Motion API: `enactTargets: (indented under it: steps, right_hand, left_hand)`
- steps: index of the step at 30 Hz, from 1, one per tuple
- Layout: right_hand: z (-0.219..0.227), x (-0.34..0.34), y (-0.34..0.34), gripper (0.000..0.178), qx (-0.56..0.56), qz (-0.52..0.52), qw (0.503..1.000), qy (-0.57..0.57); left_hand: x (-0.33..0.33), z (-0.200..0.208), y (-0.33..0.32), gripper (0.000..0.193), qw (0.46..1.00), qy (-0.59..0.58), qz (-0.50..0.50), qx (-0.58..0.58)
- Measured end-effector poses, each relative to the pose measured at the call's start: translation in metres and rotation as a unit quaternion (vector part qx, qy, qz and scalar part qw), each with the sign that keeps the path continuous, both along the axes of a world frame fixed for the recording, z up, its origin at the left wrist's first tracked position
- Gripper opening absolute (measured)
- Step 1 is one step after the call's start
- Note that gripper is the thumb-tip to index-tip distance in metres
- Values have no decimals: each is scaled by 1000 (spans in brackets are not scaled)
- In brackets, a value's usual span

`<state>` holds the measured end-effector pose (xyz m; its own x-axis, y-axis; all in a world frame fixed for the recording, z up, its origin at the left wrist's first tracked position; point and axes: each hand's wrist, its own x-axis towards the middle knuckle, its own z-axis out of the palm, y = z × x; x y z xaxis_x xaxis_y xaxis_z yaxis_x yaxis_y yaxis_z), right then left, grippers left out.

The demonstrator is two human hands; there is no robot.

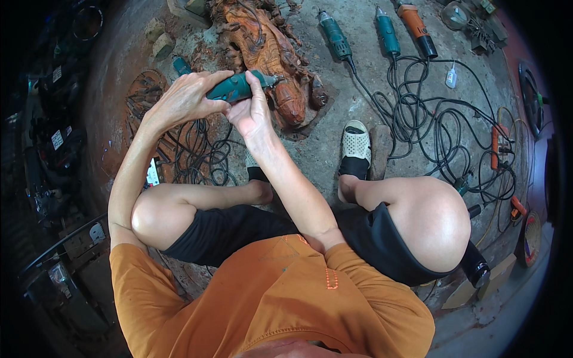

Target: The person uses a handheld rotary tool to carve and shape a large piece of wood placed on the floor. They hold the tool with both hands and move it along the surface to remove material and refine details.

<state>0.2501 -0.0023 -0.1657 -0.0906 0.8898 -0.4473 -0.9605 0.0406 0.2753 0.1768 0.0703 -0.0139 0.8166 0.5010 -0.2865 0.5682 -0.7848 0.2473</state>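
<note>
Both hands, left hand (185, 98) and right hand (250, 110), clasp a green rotary tool (236, 88), hiding its middle, over the wooden carving (268, 48) (tip obscured); tangled cables (418, 113) and three grinders (385, 30) lie on the floor beyond.

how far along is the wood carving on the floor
Done: the reddish-brown wooden carving already has deep, detailed relief across most of its surface. In hand: left hand and right hand hold a teal handheld rotary grinder, its tip at the carving's lower end. How much is left cannot be told.

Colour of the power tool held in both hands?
Teal green power tool, tip at the reddish-brown wood carving; head view.
</note>
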Motion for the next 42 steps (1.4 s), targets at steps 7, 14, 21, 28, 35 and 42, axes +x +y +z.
enactTargets:
  steps: [7, 14, 21, 28, 35, 42]
  right_hand:
    - [5, 6, 1, 58, 14, -11, 1000, -21]
    - [2, 0, -2, 58, 10, -1, 1000, 4]
    - [13, -5, -4, 58, 12, 11, 1000, -13]
    - [10, -6, -2, 58, 29, 23, 999, -24]
    - [12, -14, -5, 54, 16, 22, 1000, -13]
    - [9, -18, -5, 54, 19, 28, 999, -8]
  left_hand:
    - [3, 3, 0, 69, 1000, -3, 11, -3]
    - [-2, 0, 3, 67, 1000, 17, 10, -11]
    - [-8, 11, 1, 67, 999, 11, 19, -23]
    - [-10, 11, -1, 67, 999, 10, 27, -25]
    - [-19, 11, 0, 71, 999, 24, 30, -27]
    - [-23, 11, -1, 70, 998, 34, 37, -26]
